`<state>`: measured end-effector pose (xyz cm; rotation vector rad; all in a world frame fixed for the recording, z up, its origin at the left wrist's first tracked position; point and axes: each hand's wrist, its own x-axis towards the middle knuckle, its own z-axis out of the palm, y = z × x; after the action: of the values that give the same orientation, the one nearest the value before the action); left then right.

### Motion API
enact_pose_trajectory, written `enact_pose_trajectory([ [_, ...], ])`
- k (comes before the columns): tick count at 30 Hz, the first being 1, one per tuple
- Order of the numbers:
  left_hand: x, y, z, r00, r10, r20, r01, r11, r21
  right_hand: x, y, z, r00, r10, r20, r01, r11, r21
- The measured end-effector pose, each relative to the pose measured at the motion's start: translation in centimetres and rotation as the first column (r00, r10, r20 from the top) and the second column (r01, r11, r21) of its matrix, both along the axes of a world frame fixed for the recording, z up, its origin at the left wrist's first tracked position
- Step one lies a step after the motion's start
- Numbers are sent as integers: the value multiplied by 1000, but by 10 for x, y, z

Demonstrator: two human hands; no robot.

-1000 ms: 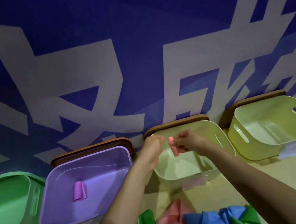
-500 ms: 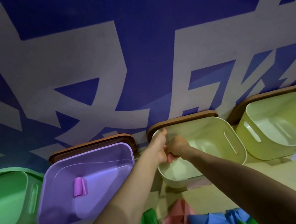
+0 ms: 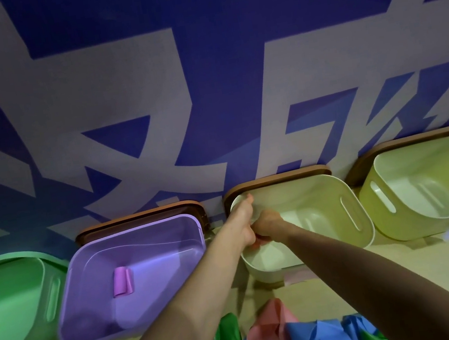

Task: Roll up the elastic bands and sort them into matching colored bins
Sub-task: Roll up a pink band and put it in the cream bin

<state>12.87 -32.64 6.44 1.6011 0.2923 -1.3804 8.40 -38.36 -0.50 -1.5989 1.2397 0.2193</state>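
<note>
Pink band (image 3: pixel 258 242) barely visible, under right hand (image 3: pixel 268 222)

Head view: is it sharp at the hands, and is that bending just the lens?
Head view: soft at left hand and right hand, band barely shows; wide lens bows the cream bin and wall lettering; dim, bluish, no glare.

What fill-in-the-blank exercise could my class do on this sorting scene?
The purple bin holds one rolled band coloured ____.
The left hand and right hand meet over the cream bin, ____ from the left.
The held band between them is ____.
The far-left bin is ____.
Missing: purple; third; pink; green.
</note>
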Motion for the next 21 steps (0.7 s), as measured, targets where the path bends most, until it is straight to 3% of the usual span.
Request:
enact_pose_trajectory([
  [4,1,-1,3,1000,5,10,-4,999,-38,-1,-5,8,988,123,-97,-128,991,-47],
  [7,0,6,12,1000,10,14,-9,998,-57,-12,-12,15,987,117,-112,-124,991,-56],
  [12,-6,29,31,998,1,-59,-6,996,-91,-38,-10,57,997,-44,56,43,999,5],
  [21,-24,99,80,999,-17,36,27,952,-303,-79,49,133,960,-22,279,31,999,-29],
])
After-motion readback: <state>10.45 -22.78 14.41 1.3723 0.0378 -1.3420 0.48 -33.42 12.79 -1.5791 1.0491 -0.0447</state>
